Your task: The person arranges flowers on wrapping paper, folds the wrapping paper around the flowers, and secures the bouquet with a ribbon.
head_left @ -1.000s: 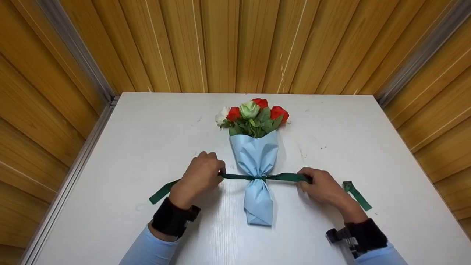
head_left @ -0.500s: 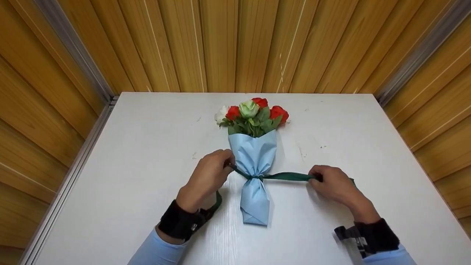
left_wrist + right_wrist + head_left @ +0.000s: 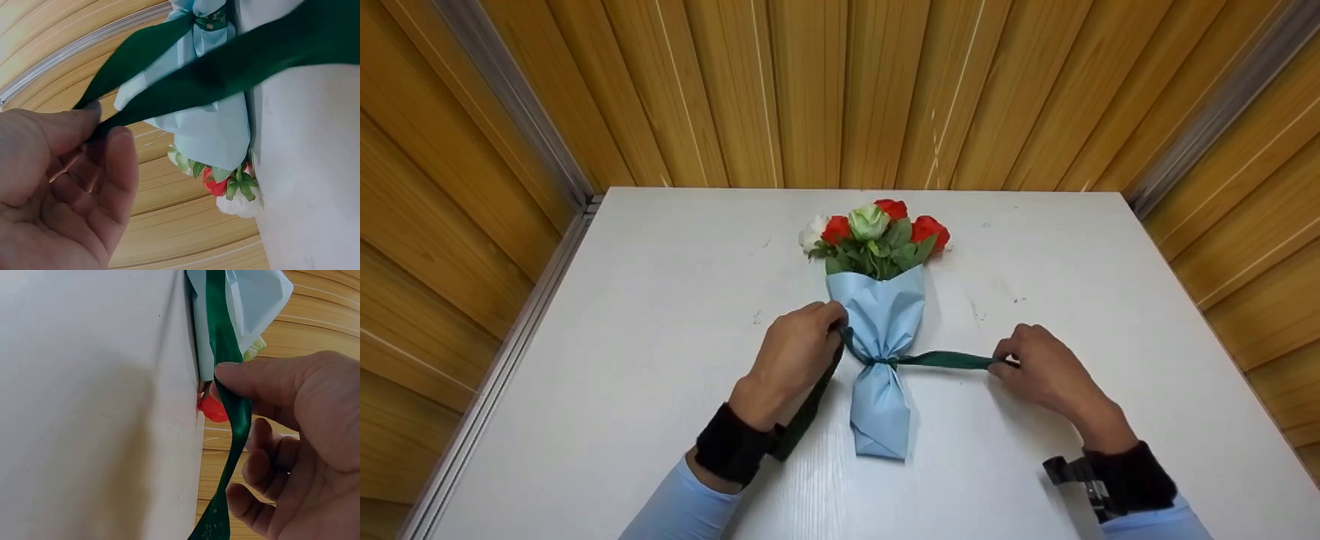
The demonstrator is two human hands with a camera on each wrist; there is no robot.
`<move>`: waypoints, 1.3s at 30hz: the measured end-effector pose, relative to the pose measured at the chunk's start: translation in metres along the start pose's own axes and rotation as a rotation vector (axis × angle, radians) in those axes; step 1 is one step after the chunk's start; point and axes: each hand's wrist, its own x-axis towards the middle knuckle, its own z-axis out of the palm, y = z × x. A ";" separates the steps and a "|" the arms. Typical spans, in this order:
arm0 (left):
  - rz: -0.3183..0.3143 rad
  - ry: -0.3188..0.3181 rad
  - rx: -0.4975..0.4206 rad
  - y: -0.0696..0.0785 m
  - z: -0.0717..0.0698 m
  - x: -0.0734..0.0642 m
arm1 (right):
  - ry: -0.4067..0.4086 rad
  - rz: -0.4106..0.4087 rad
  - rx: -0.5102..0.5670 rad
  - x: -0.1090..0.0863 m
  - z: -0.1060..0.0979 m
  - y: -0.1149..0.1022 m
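A bouquet of red, white and pale green flowers (image 3: 870,223) lies on the table, wrapped in light blue paper (image 3: 881,307). Dark green ribbon (image 3: 949,360) is knotted round the paper's gathered waist. My left hand (image 3: 799,349) pinches the left length between thumb and forefinger, just left of the wrap; in the left wrist view the ribbon (image 3: 219,70) folds at the fingertips and its tail runs back toward the wrist. Off to the right, my right hand (image 3: 1046,371) pinches the other length, drawn out sideways. The right wrist view has this ribbon (image 3: 222,332) passing under the thumb, its tail hanging past the fingers.
The white table (image 3: 682,255) carries the bouquet near its middle. Wood-look panels (image 3: 810,90) stand behind it and at both sides, with grey metal strips (image 3: 521,97) at the corners. Each wrist wears a black strap (image 3: 1132,480) with a camera.
My left hand has moved right and up to beside the wrap, bringing its ribbon length across; the tail now hangs under the forearm. My right hand has shifted slightly right, still pinching its length.
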 end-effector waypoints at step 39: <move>0.239 -0.060 -0.126 0.004 0.007 -0.001 | -0.166 -0.358 0.464 0.117 -0.028 -0.179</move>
